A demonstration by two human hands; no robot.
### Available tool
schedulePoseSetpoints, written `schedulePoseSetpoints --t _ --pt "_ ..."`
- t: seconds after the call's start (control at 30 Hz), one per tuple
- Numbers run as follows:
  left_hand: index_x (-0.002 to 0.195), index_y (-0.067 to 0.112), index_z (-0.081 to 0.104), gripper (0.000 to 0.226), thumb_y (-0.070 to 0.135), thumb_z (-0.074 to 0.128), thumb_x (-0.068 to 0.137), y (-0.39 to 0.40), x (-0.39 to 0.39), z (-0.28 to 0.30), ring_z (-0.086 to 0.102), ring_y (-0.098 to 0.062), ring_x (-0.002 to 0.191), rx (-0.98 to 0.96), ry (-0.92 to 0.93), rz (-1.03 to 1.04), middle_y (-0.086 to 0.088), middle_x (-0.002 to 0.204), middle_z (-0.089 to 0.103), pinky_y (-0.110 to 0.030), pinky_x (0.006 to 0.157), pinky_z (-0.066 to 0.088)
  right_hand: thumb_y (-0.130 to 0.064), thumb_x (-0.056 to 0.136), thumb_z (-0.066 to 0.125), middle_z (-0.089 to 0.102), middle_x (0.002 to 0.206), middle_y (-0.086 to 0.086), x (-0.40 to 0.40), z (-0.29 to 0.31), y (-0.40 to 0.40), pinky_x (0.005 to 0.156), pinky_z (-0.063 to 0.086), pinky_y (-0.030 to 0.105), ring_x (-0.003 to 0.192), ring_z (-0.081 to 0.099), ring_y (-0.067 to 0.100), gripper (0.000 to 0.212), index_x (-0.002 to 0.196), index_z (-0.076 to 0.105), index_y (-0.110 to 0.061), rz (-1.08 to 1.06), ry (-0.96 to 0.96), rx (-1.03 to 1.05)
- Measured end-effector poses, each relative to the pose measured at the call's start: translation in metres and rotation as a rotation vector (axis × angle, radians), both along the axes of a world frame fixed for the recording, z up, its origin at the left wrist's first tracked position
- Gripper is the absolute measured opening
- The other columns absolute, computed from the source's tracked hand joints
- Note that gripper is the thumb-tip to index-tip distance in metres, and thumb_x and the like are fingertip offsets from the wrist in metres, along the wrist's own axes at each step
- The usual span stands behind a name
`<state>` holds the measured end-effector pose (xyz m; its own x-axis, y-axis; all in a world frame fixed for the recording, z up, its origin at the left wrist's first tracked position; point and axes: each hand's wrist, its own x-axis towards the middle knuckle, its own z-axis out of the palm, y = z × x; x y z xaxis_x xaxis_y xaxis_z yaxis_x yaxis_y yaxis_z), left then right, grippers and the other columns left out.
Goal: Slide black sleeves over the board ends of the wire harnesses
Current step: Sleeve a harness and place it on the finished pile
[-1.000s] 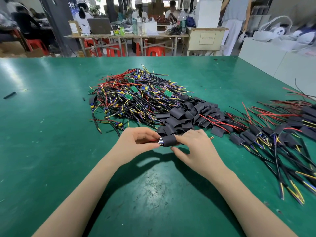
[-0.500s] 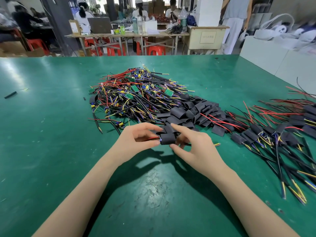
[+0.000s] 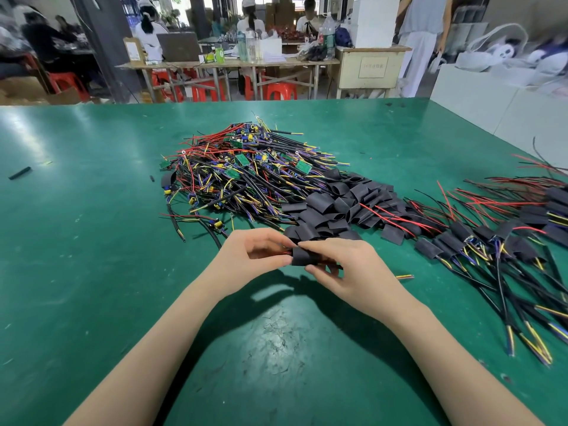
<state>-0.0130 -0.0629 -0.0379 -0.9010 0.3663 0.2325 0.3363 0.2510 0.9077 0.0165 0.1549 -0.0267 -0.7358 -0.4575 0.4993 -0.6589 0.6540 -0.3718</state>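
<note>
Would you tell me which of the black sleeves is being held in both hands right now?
The black sleeve pinched between the left hand and right hand; the others lie loose in the sleeve pile.

Two bare forearms reach forward, the left hand [image 3: 252, 256] and right hand [image 3: 347, 265] meeting fingertip to fingertip, each grip pinched closed, wrists raised.

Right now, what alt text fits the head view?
Two bare hands, left hand and right hand, hold a black sleeve above a green table, with unsleeved wire harnesses and loose sleeves piled behind.
</note>
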Motion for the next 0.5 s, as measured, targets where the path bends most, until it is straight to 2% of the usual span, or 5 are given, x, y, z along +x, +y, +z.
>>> schedulePoseSetpoints --t 0.07,0.13,0.27,0.4,0.5 --pt "0.100 0.018 0.073 0.022 0.006 0.076 0.082 0.000 -0.001 -0.001 0.070 -0.011 0.082 -0.013 0.023 -0.015 -0.001 0.090 0.076 -0.023 0.083 0.054 -0.025 0.081 0.070 0.069 0.091 -0.012 0.001 0.003 0.001 0.071 0.052 0.031 0.075 0.059 0.007 0.029 0.110 0.066 -0.027 -0.034 -0.015 0.001" --pt "0.107 0.019 0.071 0.025 0.012 0.076 0.083 0.000 -0.001 -0.002 0.069 -0.010 0.097 -0.069 0.091 0.005 0.005 0.101 0.075 -0.027 0.090 0.053 -0.026 0.077 0.069 0.065 0.078 -0.012 0.003 0.007 0.004 0.065 0.052 0.032 0.067 0.053 0.003 0.027 0.104 0.067 -0.028 -0.096 0.003 -0.014" --pt "0.118 0.029 0.065 0.032 0.026 0.072 0.087 -0.003 -0.002 -0.004 0.054 -0.005 0.118 -0.218 0.257 0.179 0.022 0.118 0.064 -0.025 0.095 0.044 -0.017 0.070 0.072 0.058 0.061 -0.009 0.003 0.022 0.026 0.061 0.052 0.034 0.056 0.054 0.012 0.024 0.093 0.068 -0.024 -0.348 0.127 -0.154" --pt "0.121 0.026 0.064 0.033 0.021 0.070 0.088 -0.004 -0.005 -0.005 0.053 -0.003 0.116 -0.153 0.287 0.270 0.021 0.118 0.062 -0.020 0.091 0.045 -0.019 0.071 0.073 0.064 0.062 0.004 -0.001 0.033 0.064 0.063 0.053 0.039 0.061 0.064 0.031 0.021 0.091 0.064 -0.018 -0.782 0.268 -0.295" --pt "0.110 0.026 0.069 0.024 0.014 0.069 0.089 -0.003 -0.006 -0.006 0.059 -0.007 0.110 -0.146 0.266 0.243 0.018 0.110 0.067 -0.031 0.087 0.052 -0.025 0.075 0.068 0.066 0.075 0.024 -0.007 0.028 0.099 0.070 0.050 0.046 0.076 0.063 0.047 0.026 0.098 0.064 -0.013 -1.205 0.133 -0.229"
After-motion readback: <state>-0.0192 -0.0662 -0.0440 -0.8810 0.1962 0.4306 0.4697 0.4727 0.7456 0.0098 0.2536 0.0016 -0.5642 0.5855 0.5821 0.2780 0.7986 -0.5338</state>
